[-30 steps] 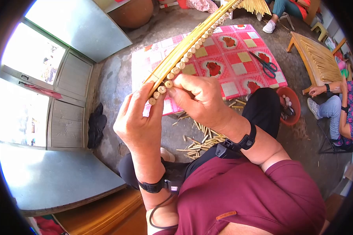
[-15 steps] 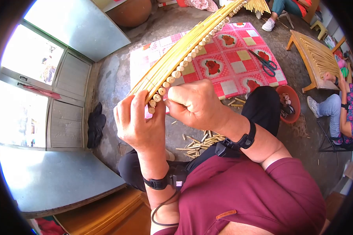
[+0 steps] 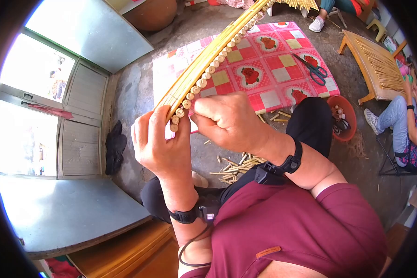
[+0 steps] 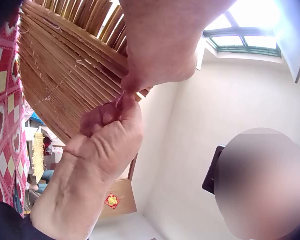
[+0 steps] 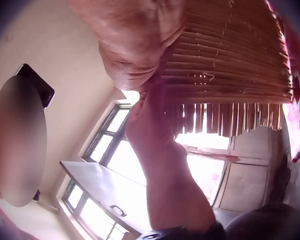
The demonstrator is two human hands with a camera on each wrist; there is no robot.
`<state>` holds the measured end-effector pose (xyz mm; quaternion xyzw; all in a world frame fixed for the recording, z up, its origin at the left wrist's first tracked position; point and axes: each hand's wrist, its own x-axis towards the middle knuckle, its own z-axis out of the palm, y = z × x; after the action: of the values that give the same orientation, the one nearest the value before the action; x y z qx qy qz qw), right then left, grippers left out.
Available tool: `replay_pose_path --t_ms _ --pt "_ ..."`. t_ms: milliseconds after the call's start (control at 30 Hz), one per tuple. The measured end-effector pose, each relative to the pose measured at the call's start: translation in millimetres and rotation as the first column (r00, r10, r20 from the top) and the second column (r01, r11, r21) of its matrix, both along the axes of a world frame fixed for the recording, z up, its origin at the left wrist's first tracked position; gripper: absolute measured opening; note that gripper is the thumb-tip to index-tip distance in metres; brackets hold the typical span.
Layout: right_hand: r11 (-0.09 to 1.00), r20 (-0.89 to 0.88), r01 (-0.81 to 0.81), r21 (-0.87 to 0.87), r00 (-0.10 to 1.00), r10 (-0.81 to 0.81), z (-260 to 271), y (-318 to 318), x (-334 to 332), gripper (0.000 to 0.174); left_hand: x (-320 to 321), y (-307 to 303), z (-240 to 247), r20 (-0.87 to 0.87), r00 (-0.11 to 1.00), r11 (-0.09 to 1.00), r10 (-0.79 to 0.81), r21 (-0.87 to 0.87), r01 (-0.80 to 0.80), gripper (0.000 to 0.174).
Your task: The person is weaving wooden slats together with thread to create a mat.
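Observation:
A long mat of straw-coloured stalks (image 3: 208,55) runs diagonally in the head view, its round cut ends (image 3: 201,83) in a row along the lower edge. My left hand (image 3: 161,146) grips its near end, fingers above and thumb by the cut ends. Close beside those ends, my right hand (image 3: 229,121) has curled fingers, thumb and forefinger pinched together. At its fingertips the left wrist view shows a thin pale thread (image 4: 121,97), partly hidden. Both hands' fingertips meet at the mat's edge in the right wrist view, below the stalks (image 5: 230,60).
Beyond my knees stands a table with a red-and-pink checked cloth (image 3: 271,99), bearing scissors (image 3: 316,74). Short cut pieces (image 3: 236,169) litter the floor. A red basin (image 3: 348,132) is at the right, near a wooden stand with stalks (image 3: 380,69) and a seated person.
My right hand has gone from holding a cut end to a curled pinch beside the row. The mat's near end has shifted slightly down and left, with my left hand still gripping it.

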<state>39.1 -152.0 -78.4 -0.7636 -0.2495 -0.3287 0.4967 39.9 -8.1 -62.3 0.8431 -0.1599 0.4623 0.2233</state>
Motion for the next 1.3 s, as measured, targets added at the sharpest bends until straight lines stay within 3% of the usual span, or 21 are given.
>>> replay_pose_path --t_ms 267,367,767,1167,1300 --pt "0.988 0.073 0.058 -0.145 0.996 -0.048 -4 -13 -6 0.015 3 1 0 -0.020 1.000 1.000 -0.024 -0.005 0.024 0.027" --pt "0.998 -0.164 -0.037 0.047 0.985 0.045 8 -9 -13 0.012 1 0 1 -0.032 0.999 1.000 -0.013 0.004 0.014 0.027" --pt "0.998 0.064 0.068 0.000 0.996 -0.068 -3 -5 -7 0.014 -2 -3 0 -0.039 0.999 1.000 -0.022 -0.003 0.022 0.028" --pt "0.992 0.070 0.095 -0.083 0.994 -0.090 -2 -7 -14 0.017 -2 -3 2 -0.057 0.998 0.998 0.020 -0.051 -0.023 0.028" --pt "0.998 -0.036 0.065 0.018 0.997 -0.065 1 1 -10 0.015 0 -3 3 -0.032 0.998 0.998 0.058 -0.015 -0.059 0.028"
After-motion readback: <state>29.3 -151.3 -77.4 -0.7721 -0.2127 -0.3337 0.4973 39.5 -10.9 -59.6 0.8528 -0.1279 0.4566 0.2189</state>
